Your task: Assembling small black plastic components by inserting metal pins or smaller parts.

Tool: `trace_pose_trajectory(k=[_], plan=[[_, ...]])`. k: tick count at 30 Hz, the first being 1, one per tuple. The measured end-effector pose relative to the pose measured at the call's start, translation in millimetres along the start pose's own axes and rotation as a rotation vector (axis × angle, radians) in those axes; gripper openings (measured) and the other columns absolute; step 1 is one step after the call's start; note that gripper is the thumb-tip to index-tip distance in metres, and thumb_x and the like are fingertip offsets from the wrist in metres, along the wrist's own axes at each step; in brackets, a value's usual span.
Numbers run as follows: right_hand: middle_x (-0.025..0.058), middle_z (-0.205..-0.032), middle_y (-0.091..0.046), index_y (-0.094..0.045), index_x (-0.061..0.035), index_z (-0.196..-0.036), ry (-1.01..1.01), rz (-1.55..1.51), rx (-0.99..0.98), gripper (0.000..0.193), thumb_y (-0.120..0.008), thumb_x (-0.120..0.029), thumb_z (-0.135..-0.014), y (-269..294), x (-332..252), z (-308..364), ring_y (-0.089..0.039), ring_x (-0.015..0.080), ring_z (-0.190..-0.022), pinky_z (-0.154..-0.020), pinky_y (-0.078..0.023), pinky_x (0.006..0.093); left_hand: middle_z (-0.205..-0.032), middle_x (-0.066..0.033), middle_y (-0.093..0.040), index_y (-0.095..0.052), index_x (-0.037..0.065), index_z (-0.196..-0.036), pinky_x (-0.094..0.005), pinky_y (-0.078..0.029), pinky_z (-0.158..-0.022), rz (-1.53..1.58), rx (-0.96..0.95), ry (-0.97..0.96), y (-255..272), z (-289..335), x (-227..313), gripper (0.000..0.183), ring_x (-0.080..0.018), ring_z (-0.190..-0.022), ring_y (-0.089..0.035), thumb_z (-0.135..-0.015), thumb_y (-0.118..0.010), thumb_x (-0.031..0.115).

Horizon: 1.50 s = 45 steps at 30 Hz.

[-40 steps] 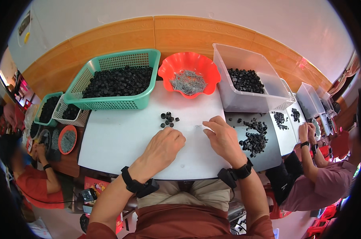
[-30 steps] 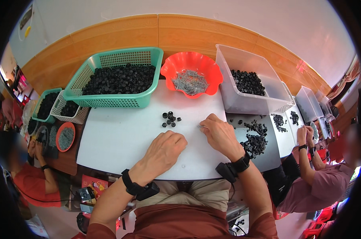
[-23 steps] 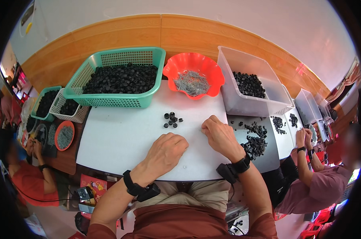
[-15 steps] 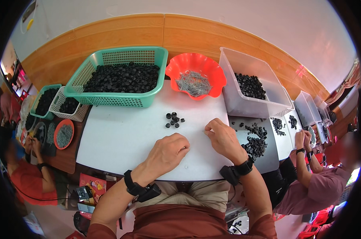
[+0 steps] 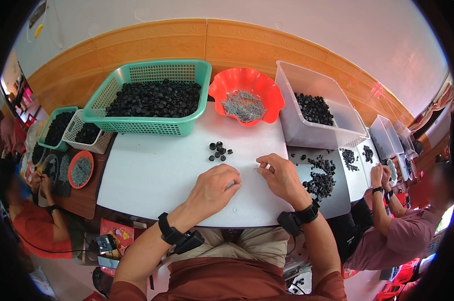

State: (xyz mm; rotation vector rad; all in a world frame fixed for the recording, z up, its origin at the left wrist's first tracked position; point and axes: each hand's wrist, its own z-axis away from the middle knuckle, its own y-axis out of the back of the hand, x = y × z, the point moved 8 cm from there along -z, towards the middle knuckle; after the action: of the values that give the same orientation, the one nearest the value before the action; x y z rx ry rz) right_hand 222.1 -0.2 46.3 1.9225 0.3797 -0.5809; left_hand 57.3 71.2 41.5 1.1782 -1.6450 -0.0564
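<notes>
A green basket point(image 5: 151, 103) of black caps is set at the tabletop's point(image 5: 151, 175) far left corner. Near the front edge, the left hand point(image 5: 214, 188) is curled shut, the right hand point(image 5: 282, 175) pinched; contents cannot be told. Loose black caps point(image 5: 219, 150) lie beyond; a clear bin point(image 5: 319, 113) stands far right.

Single head fisheye cam, steep downward, close over white table point(image 5: 151, 175).

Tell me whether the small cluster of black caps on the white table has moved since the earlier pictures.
No. The cluster of black caps lies in the same spot below the gap between the green basket and red bowl; only the camera shifted slightly.
</notes>
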Motion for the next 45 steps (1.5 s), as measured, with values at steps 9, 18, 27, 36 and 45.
trace_pose_trajectory(k=[9,18,27,36,45], plan=[[0.0002,-0.062,-0.053,-0.066,0.0005,-0.101,-0.158,-0.177,-0.007,0.016,-0.072,-0.001,-0.086,1,-3,5,-0.039,0.0061,-0.05,-0.048,-0.033,0.028,-0.101,-0.0125,-0.07,-0.069,0.002,-0.098,-0.0376,-0.056,-0.078,0.021,-0.029,0.066,-7,-7,-4,0.016,-0.0288,-0.089,-0.069,-0.084,-0.073,0.009],[0.0017,-0.053,-0.047,-0.065,-0.0015,-0.099,-0.237,-0.309,-0.071,0.015,-0.074,-0.007,-0.087,-7,-7,11,-0.038,0.0078,-0.046,-0.046,-0.03,0.0295,-0.098,-0.0142,-0.072,-0.07,-0.001,-0.104,-0.0369,-0.056,-0.075,0.053,0.017,0.009,-12,-16,2,0.022,-0.0293,-0.086,-0.07,-0.085,-0.072,0.009],[-0.004,-0.055,-0.049,-0.066,-0.0016,-0.101,-0.311,-0.483,-0.121,0.015,-0.074,-0.008,-0.09,-20,10,19,-0.037,0.0042,-0.051,-0.047,-0.03,0.0272,-0.084,-0.0116,-0.071,-0.065,0.0,-0.098,-0.0333,-0.054,-0.068,0.171,-0.069,0.135,-16,-17,-4,0.012,-0.0227,-0.074,-0.069,-0.088,-0.07,0.005],[0.0022,-0.074,-0.064,-0.071,0.0017,-0.107,-0.254,-0.491,-0.108,0.02,-0.072,-0.015,-0.095,-20,6,20,-0.051,0.0069,-0.065,-0.059,-0.045,0.0249,-0.083,-0.0109,-0.07,-0.062,0.001,-0.095,-0.0324,-0.054,-0.066,0.197,-0.038,0.159,-14,-18,-3,0.012,-0.0205,-0.073,-0.069,-0.088,-0.071,0.006],[0.0021,-0.078,-0.066,-0.07,0.003,-0.102,-0.296,-0.548,-0.146,0.018,-0.069,-0.015,-0.097,-29,12,22,-0.054,0.0075,-0.069,-0.063,-0.048,0.0261,-0.085,-0.0112,-0.068,-0.061,0.002,-0.092,-0.0345,-0.056,-0.068,0.062,0.017,-0.006,-13,-18,5,0.013,-0.0243,-0.077,-0.069,-0.085,-0.072,0.003]])
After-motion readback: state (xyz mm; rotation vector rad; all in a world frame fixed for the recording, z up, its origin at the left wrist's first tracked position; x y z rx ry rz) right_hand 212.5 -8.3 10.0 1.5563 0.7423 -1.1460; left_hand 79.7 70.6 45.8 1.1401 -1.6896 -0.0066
